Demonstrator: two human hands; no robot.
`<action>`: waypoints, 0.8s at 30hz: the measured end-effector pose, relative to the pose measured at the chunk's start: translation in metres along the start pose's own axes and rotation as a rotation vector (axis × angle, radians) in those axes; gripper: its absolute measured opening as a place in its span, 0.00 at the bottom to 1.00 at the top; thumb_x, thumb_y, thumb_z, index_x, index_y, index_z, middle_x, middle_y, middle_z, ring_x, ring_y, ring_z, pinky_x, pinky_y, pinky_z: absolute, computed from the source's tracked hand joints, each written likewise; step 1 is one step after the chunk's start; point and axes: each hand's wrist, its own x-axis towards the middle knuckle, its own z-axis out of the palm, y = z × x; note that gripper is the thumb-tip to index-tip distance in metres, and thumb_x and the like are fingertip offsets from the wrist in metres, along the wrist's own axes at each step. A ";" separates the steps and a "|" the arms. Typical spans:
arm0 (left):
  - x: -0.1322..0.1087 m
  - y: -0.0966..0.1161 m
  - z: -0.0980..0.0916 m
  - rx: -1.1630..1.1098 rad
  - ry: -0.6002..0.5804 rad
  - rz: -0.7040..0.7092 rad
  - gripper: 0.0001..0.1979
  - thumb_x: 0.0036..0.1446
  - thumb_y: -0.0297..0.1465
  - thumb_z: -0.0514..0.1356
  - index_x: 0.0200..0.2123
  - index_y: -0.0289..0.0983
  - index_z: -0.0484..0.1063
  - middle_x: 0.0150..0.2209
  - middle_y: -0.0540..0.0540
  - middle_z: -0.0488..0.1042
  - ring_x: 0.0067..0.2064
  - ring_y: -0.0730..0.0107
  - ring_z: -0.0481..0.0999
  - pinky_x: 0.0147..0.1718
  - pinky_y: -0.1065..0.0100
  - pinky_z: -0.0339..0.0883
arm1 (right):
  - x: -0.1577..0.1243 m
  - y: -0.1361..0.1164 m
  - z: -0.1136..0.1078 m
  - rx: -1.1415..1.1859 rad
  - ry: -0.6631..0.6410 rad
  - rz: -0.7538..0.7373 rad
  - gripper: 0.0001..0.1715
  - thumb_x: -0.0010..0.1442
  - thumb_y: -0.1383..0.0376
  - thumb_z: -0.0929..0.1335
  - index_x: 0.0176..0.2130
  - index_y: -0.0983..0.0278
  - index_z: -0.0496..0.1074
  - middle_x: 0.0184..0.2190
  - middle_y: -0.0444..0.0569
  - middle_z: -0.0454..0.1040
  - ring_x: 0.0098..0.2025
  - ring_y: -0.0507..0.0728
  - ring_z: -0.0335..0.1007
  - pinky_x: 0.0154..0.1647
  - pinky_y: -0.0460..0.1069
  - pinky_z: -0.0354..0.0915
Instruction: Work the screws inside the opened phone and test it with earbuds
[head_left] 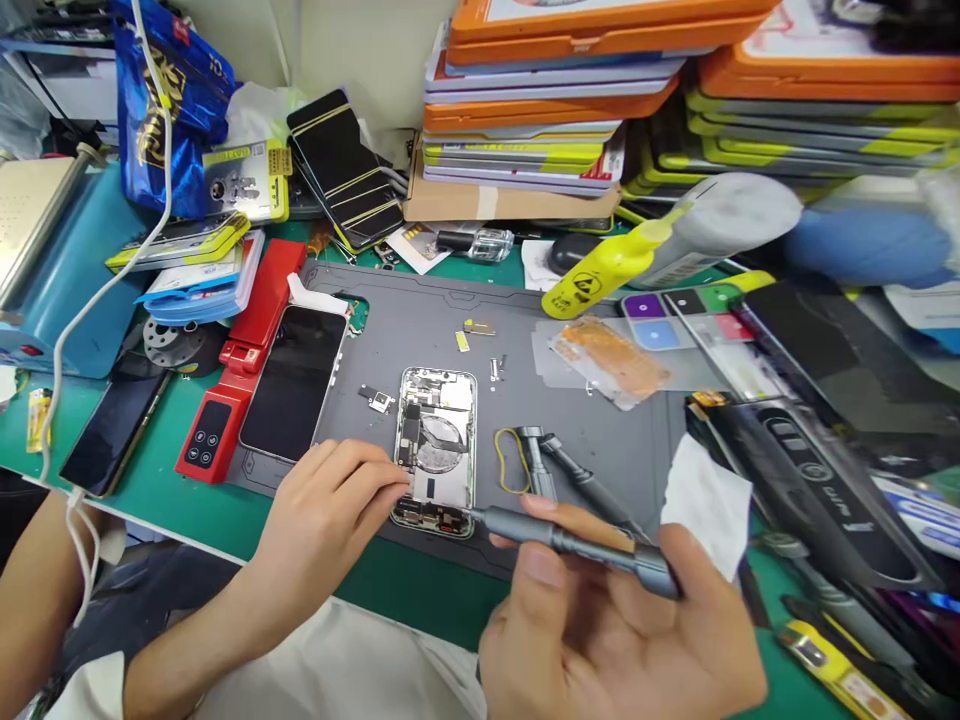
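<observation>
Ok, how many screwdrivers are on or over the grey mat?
3: one screwdriver in the right hand, another beside the yellow rubber band, a third further right. More may be hidden.

The opened phone, pale-rimmed with its inner parts bared, lies flat on the gray mat; the slim dark screwdriver slants to its lower right edge, tip possibly touching.

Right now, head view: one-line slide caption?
Opened phone on a gray mat, left fingers at one edge, right fingers holding a screwdriver toward the opposite edge.
</observation>
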 end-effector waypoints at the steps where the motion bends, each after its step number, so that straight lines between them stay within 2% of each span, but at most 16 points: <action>1: 0.002 0.000 0.002 0.023 0.006 0.003 0.04 0.76 0.27 0.61 0.48 0.41 0.76 0.46 0.52 0.80 0.46 0.74 0.78 0.48 0.68 0.70 | 0.000 0.000 -0.001 0.007 -0.031 -0.015 0.53 0.57 0.86 0.75 0.74 0.61 0.67 0.46 0.52 0.79 0.43 0.56 0.84 0.39 0.51 0.85; 4: 0.007 0.000 0.004 0.070 0.009 0.008 0.05 0.76 0.29 0.60 0.47 0.40 0.77 0.44 0.50 0.80 0.44 0.72 0.78 0.45 0.67 0.70 | -0.001 -0.001 -0.001 0.029 -0.077 -0.029 0.53 0.57 0.85 0.76 0.74 0.62 0.67 0.46 0.54 0.80 0.44 0.58 0.84 0.39 0.52 0.85; 9: 0.009 -0.001 0.005 0.070 0.034 0.008 0.05 0.76 0.29 0.61 0.46 0.40 0.79 0.43 0.51 0.80 0.42 0.73 0.78 0.43 0.67 0.70 | -0.004 -0.003 0.000 0.026 -0.052 0.020 0.48 0.59 0.80 0.77 0.73 0.62 0.68 0.45 0.54 0.80 0.43 0.58 0.84 0.41 0.53 0.85; 15: 0.011 -0.002 0.004 0.040 0.012 0.009 0.07 0.76 0.28 0.61 0.45 0.42 0.80 0.42 0.53 0.80 0.40 0.73 0.77 0.42 0.66 0.69 | -0.003 -0.002 -0.003 -0.017 -0.071 0.003 0.52 0.56 0.83 0.78 0.73 0.61 0.69 0.43 0.51 0.80 0.45 0.59 0.84 0.49 0.60 0.85; 20: 0.012 -0.005 0.005 0.005 0.015 -0.012 0.08 0.77 0.30 0.60 0.45 0.41 0.80 0.42 0.52 0.81 0.41 0.72 0.79 0.43 0.66 0.70 | -0.006 -0.004 0.000 -0.007 -0.048 0.021 0.54 0.54 0.86 0.76 0.73 0.60 0.68 0.44 0.53 0.80 0.42 0.58 0.83 0.35 0.53 0.84; 24: 0.009 -0.007 0.008 -0.049 -0.002 -0.030 0.08 0.77 0.29 0.59 0.45 0.41 0.79 0.41 0.53 0.80 0.41 0.72 0.77 0.42 0.66 0.69 | -0.007 -0.003 0.003 -0.020 -0.063 0.027 0.57 0.52 0.89 0.76 0.73 0.59 0.68 0.44 0.52 0.81 0.41 0.57 0.83 0.33 0.49 0.83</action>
